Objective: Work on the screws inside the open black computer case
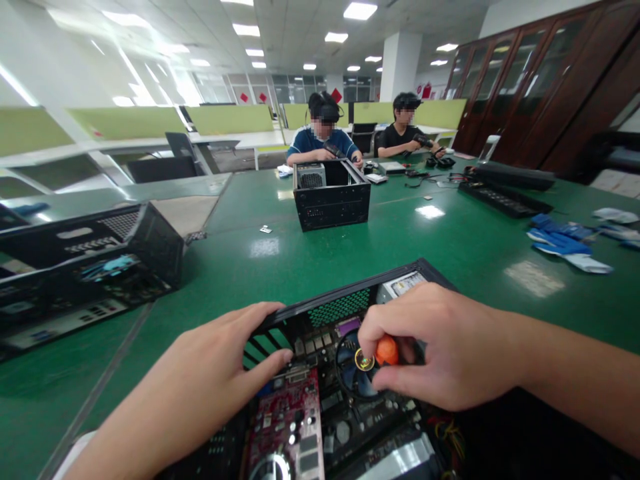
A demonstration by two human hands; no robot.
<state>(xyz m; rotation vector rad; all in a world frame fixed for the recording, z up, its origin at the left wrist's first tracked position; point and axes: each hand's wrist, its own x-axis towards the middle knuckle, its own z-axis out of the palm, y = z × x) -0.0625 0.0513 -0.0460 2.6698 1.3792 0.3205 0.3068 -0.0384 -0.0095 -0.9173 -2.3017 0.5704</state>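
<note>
An open black computer case (350, 297) lies in front of me on the green table (450, 247), showing a motherboard with a red expansion card (287, 427) and a round cooler fan (353, 370). My left hand (200, 393) grips the case's back wall, fingers curled over its edge. My right hand (440, 353) is closed round an orange-handled screwdriver (386, 350) standing over the fan; its shaft is hidden.
A second black case (90, 267) lies at the left, a third (331, 193) stands mid-table. Blue gloves (560, 240) and black panels (505, 193) lie at the right. Two people sit at the far side, handling small tools.
</note>
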